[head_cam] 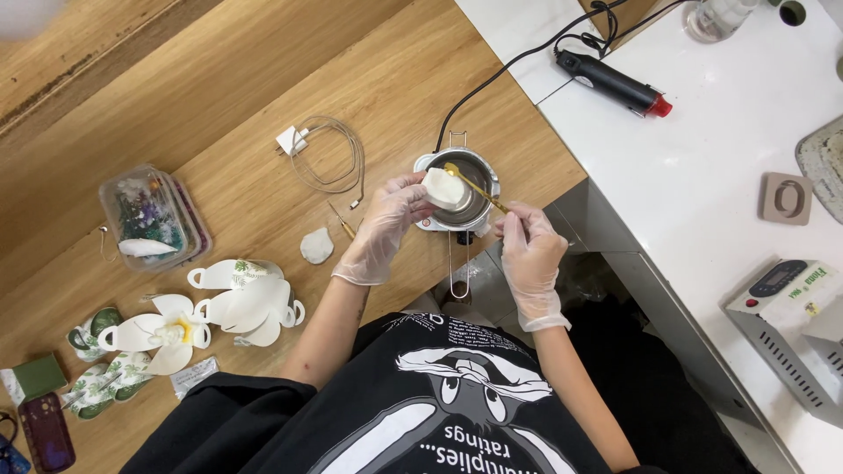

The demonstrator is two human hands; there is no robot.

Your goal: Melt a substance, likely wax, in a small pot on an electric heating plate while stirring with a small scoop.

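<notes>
Wooden table [263, 79]: melting pot [470, 189], spoon [474, 184] over it.

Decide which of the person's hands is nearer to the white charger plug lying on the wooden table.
Left. The left hand, holding a white petal piece over the small metal pot, is right of the charger plug. The right hand is farther right.

Glossy metal pot [465, 189] on a matt wooden table [263, 70]; thin translucent plastic gloves cover both hands [457, 233].
</notes>
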